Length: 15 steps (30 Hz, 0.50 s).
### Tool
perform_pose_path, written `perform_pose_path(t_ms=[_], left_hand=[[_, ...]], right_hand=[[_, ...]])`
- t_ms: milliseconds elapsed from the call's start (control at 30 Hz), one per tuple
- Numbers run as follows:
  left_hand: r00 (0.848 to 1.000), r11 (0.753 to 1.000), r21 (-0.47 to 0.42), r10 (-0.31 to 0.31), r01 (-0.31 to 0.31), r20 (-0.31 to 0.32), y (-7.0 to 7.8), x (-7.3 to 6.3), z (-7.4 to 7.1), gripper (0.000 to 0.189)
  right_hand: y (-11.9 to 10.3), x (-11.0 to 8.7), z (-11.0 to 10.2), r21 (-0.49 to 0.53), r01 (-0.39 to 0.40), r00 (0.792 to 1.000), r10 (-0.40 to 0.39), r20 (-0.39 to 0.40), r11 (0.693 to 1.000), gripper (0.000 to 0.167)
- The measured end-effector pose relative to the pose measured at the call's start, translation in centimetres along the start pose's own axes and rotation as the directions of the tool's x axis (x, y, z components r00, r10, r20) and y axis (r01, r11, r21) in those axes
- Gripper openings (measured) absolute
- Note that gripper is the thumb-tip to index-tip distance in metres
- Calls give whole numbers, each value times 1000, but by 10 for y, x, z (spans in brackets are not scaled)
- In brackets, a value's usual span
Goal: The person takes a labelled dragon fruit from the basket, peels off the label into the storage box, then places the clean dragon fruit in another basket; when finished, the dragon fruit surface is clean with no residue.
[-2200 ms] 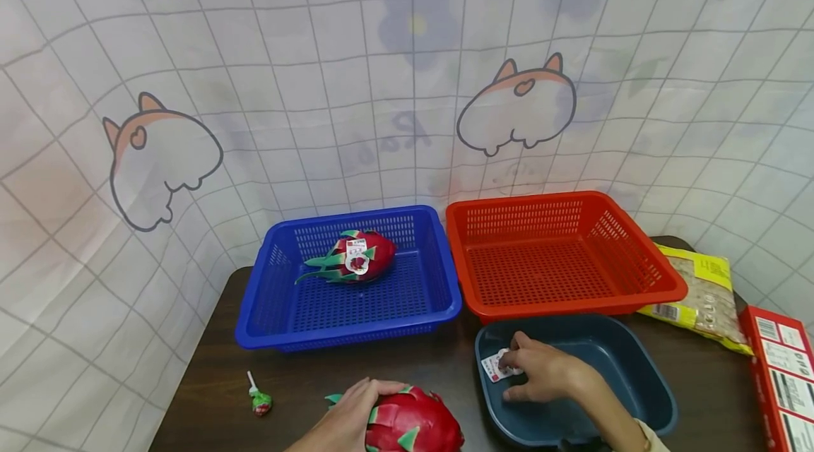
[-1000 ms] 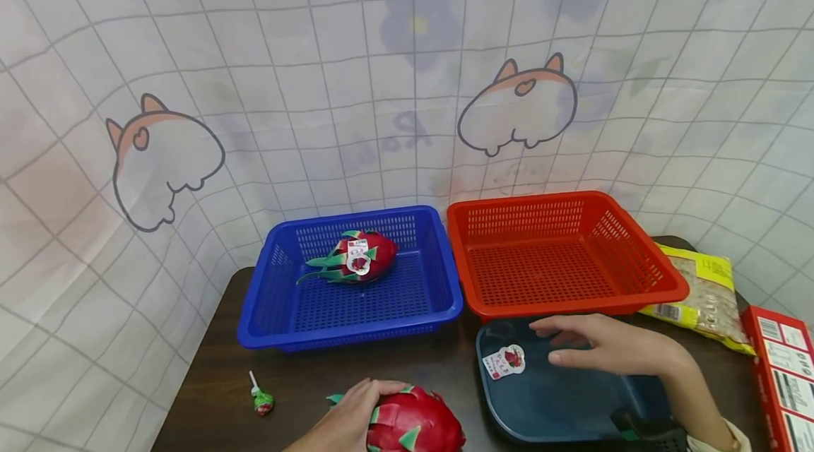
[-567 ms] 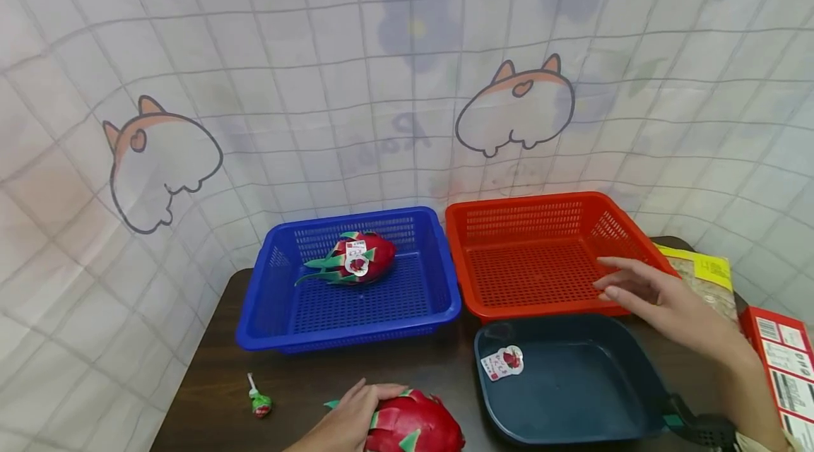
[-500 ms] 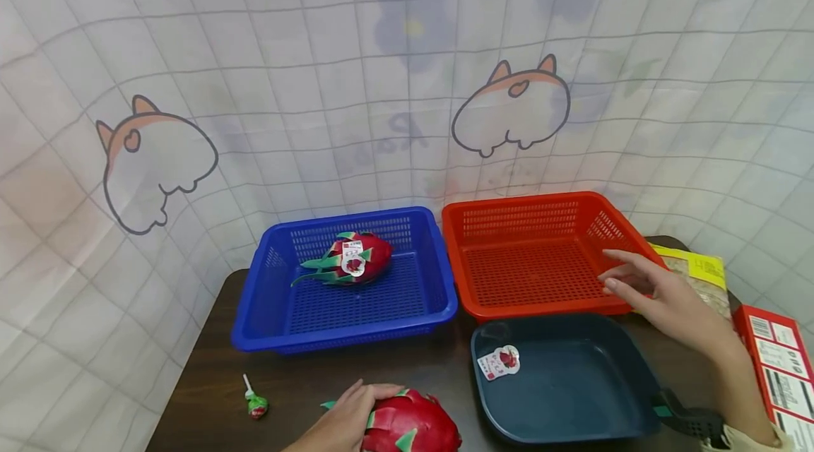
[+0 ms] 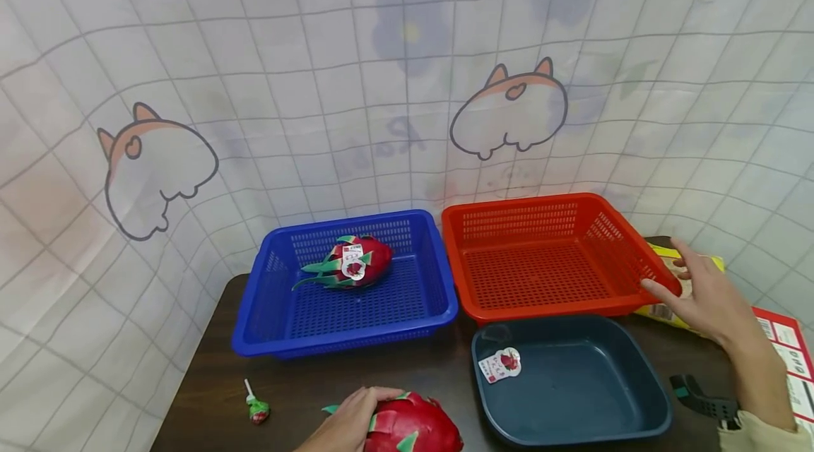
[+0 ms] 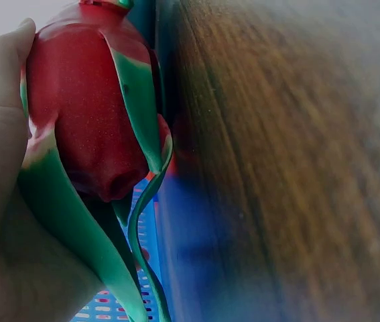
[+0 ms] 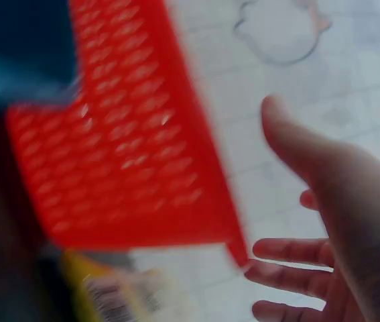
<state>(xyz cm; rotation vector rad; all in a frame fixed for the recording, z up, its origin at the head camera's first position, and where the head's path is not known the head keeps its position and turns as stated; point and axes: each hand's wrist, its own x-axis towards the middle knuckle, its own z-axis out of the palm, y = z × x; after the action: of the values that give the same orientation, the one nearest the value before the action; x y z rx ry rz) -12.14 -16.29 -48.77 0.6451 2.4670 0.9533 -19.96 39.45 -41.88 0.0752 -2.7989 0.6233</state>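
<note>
My left hand point(image 5: 356, 420) holds a red dragon fruit point(image 5: 416, 427) with green-tipped scales, low in the middle of the head view. In the left wrist view the thumb lies along its side, and its long green leaves point(image 6: 76, 215) trail past the palm. My right hand point(image 5: 715, 300) is at the right corner of the red basket point(image 5: 534, 314), fingers spread and holding nothing. It partly covers a yellow bag point(image 5: 658, 311) behind it. In the right wrist view the fingertips of the right hand point(image 7: 357, 215) are right by the red basket's rim point(image 7: 233, 248).
A second dragon fruit point(image 5: 365, 261) with a label lies in the blue basket point(image 5: 343, 349). In front of the red basket stands a dark blue tub point(image 5: 636, 434) with a loose label point(image 5: 500, 365) inside. A lollipop point(image 5: 257, 408) lies at left, a red-and-white box point(image 5: 791, 353) at far right.
My right hand has left the label in the tub, where its fingertips were, and moved right and away to the red basket's corner. The left hand stays on the dragon fruit.
</note>
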Motion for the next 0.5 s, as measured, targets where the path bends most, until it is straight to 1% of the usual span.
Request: perform_pose_path(t_ms=[100,200,267,367,500], left_hand=[[1000,1000,8,-2,2,6,0,1,1,80],[1000,1000,25,15,-15,9,-1,2,1,80],[999,999,37,32,-32,8,-1,1,1,80],[999,998,43,44,-44,0,-1,1,1,80],[999,998,50,40,-40,6,0,0,1,79]], right_hand=[[15,3,8,3,-27,999,27,46,1000,98],[25,5,16,13,-42,996,41,76,999,98],[29,5,20,20,-41,995,39,87,999,95],[31,3,26,65,-29,994,22,106,997,86],[32,1,33,139,-43,991,24,135,989,80]])
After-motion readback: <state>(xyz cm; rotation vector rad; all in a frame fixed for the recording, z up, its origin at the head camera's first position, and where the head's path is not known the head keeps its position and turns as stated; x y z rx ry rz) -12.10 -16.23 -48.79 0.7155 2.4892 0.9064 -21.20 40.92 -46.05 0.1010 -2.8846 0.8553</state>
